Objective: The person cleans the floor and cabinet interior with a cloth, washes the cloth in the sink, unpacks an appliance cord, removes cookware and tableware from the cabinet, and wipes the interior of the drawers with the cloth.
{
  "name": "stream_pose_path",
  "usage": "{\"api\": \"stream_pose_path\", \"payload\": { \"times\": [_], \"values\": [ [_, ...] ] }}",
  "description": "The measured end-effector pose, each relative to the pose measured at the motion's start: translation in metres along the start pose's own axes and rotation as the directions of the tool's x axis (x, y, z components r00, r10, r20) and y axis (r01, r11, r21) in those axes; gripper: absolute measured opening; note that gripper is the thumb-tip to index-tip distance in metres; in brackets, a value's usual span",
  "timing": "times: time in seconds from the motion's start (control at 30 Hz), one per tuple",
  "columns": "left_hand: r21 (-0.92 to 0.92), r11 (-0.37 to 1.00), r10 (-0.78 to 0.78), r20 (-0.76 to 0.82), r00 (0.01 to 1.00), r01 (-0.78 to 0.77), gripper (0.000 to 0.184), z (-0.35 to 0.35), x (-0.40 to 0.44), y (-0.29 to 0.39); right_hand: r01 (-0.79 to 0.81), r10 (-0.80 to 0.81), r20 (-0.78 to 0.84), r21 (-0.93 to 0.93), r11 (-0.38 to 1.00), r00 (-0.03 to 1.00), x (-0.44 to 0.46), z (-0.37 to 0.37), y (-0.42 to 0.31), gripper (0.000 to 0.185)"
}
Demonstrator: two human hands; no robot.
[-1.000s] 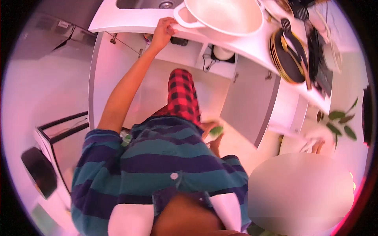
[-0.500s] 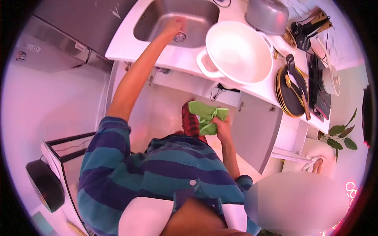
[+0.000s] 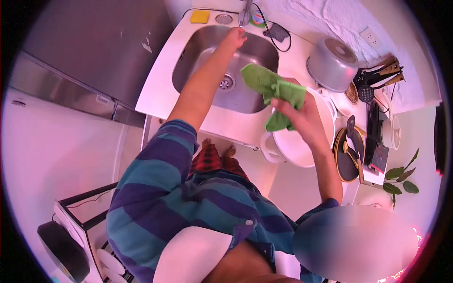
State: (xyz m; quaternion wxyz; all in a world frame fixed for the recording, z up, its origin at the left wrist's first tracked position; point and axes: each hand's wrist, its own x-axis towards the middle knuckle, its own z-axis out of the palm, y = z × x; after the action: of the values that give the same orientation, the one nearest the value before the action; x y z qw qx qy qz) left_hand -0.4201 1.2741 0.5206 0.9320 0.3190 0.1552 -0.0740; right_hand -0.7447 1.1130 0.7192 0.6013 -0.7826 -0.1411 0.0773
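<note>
My left hand (image 3: 236,37) reaches across the sink (image 3: 255,49) to its back edge. Its fingers are bent at the lower end of the faucet (image 3: 245,18), and they seem to close on it. A green cloth (image 3: 288,94), bunched up, is gripped in my right hand (image 3: 304,115). That hand is above the large white pot (image 3: 302,153), at the sink's right side, and hides part of the pot. One end of the cloth hangs over the sink basin.
A yellow sponge (image 3: 200,17) lies behind the sink. To the right are a grey metal pot (image 3: 333,63), cooking utensils (image 3: 380,75), stacked dark plates (image 3: 347,162) and a stove (image 3: 377,158). The fridge (image 3: 94,52) stands at left, a black-framed rack (image 3: 87,207) at lower left.
My left hand has moved from inside the basin to the faucet. My right hand has raised the green cloth from below the counter to above the white pot. The view has shifted toward the wall.
</note>
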Motion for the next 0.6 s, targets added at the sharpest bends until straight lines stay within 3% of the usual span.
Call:
{"api": "stream_pose_path", "payload": {
  "times": [0.1, 0.17, 0.27, 0.3, 0.33, 0.4, 0.43, 0.47, 0.5, 0.53, 0.57, 0.6],
  "values": [
    [-0.011, 1.0, -0.028, 0.035, 0.999, 0.028, 0.029, 0.006, 0.018, -0.001, -0.206, 0.206, -0.014, 0.016, 0.978, 0.978, 0.049, 0.005, 0.007, 0.031],
    [-0.036, 0.997, -0.061, 0.023, 0.998, 0.062, 0.031, 0.02, 0.027, 0.003, -0.35, 0.353, -0.004, 0.12, 0.929, 0.936, 0.08, 0.005, 0.027, 0.031],
    [-0.095, 0.984, -0.161, -0.135, 0.978, 0.149, 0.033, 0.041, 0.032, 0.009, -0.507, 0.497, 0.101, 0.219, 0.834, 0.862, 0.134, 0.001, 0.083, 0.031],
    [0.229, 0.972, -0.069, 0.076, 0.995, 0.049, 0.035, 0.034, 0.049, 0.012, -0.555, 0.532, 0.157, 0.235, 0.798, 0.832, 0.154, 0.003, 0.105, 0.03],
    [0.495, 0.86, -0.042, 0.305, 0.951, -0.121, 0.036, 0.022, 0.078, 0.016, -0.54, 0.53, 0.114, 0.078, 0.838, 0.84, 0.176, 0.006, 0.125, 0.028],
    [0.557, 0.825, -0.124, 0.344, 0.931, -0.096, 0.037, 0.024, 0.081, 0.03, -0.485, 0.51, 0.043, -0.25, 0.838, 0.859, 0.222, 0.014, 0.162, 0.025],
    [0.373, 0.919, -0.207, 0.175, 0.963, 0.13, 0.037, 0.043, 0.048, 0.043, -0.366, 0.439, 0.124, -0.383, 0.849, 0.89, 0.247, 0.017, 0.177, 0.022],
    [0.133, 0.938, -0.325, 0.025, 0.945, 0.319, 0.038, 0.056, 0.028, 0.054, -0.335, 0.424, 0.164, -0.392, 0.857, 0.891, 0.268, 0.019, 0.187, 0.022],
    [0.431, 0.884, -0.285, 0.189, 0.94, 0.182, 0.038, 0.03, 0.051, 0.045, -0.304, 0.408, 0.204, -0.4, 0.865, 0.89, 0.289, 0.022, 0.196, 0.023],
    [0.642, 0.765, -0.238, 0.347, 0.907, -0.045, 0.039, 0.005, 0.075, 0.036, -0.377, 0.441, 0.201, -0.291, 0.88, 0.875, 0.304, 0.027, 0.203, 0.021],
    [0.638, 0.769, -0.303, 0.315, 0.899, 0.035, 0.042, -0.003, 0.049, 0.047, -0.442, 0.472, 0.201, -0.176, 0.879, 0.858, 0.314, 0.032, 0.208, 0.02],
    [0.78, 0.617, -0.36, 0.399, 0.844, -0.105, 0.045, -0.012, 0.014, 0.071, -0.434, 0.474, 0.171, -0.226, 0.872, 0.864, 0.322, 0.033, 0.204, 0.017]
  ]
}}
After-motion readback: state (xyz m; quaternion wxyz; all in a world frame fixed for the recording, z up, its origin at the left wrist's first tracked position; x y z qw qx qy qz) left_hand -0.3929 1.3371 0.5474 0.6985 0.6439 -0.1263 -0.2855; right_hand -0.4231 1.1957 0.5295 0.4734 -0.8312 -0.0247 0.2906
